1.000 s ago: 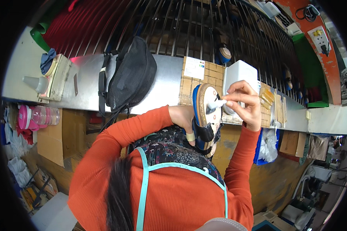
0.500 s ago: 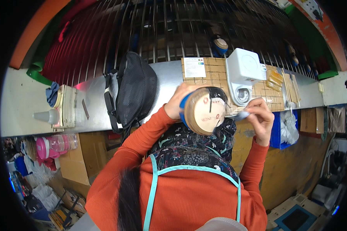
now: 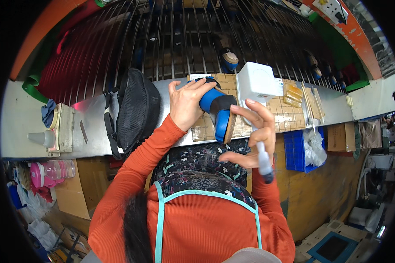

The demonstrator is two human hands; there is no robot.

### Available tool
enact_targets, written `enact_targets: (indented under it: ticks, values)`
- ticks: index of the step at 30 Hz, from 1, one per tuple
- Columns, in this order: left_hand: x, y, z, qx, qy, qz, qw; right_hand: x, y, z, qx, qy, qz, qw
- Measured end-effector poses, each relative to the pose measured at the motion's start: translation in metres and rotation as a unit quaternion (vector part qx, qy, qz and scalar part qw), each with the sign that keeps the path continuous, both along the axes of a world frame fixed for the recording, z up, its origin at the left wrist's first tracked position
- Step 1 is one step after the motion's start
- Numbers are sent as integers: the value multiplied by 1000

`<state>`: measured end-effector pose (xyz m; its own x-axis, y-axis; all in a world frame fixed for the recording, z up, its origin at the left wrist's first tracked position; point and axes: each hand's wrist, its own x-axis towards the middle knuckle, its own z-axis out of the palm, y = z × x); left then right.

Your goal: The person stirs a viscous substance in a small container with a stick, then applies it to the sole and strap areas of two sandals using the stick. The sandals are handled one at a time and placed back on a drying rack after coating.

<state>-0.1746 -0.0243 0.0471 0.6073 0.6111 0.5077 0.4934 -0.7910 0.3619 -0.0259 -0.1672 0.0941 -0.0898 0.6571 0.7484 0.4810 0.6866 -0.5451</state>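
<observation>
My left hand (image 3: 184, 104) is wrapped round a blue shoe last with a black-strapped shoe (image 3: 221, 105) on it, held tilted above the bench. The shoe has a tan sole edge, and its toe points toward me. My right hand (image 3: 261, 131) is at the shoe's right side, its index fingertip at the sole edge. The thumb is spread away below the toe. Tucked in the right hand is a slim translucent white tube (image 3: 263, 160) with a dark end pointing back toward the wrist. I cannot make out its exact kind.
A white plastic container (image 3: 255, 81) stands on the taped cardboard (image 3: 287, 115), with yellow blocks (image 3: 292, 95) and thin sticks (image 3: 309, 105) to its right. At left lies a black mesh bag (image 3: 138, 109). Beyond the bench, a metal bar rack carries another shoe (image 3: 229, 59). A blue crate (image 3: 295, 151) sits below.
The left hand has turned the shoe so its sole no longer faces up and the straps show. The right hand has shifted left and lower, with the tube now pointing back toward the wrist.
</observation>
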Motion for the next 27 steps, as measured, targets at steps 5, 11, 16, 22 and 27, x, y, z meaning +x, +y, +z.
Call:
enact_targets:
  ticks: [5, 11, 16, 22, 27]
  values:
    - [4, -2, -1, -29, -1, -6, 1000, -2, -1, -6, 20, -39, -65, 997]
    - [8, -7, -4, -62, -1, -39, 997, 0, -10, -9, 55, -73, -137, 986]
    - [12, -10, -3, -84, 30, -48, 995, 5, -12, -2, 97, -125, -170, 973]
    - [10, -3, -8, -225, 11, -117, 967, 6, -16, -2, 141, 94, -98, 981]
    - [4, 6, -22, -269, -146, -320, 897, 21, -25, -13, 27, 206, -60, 976]
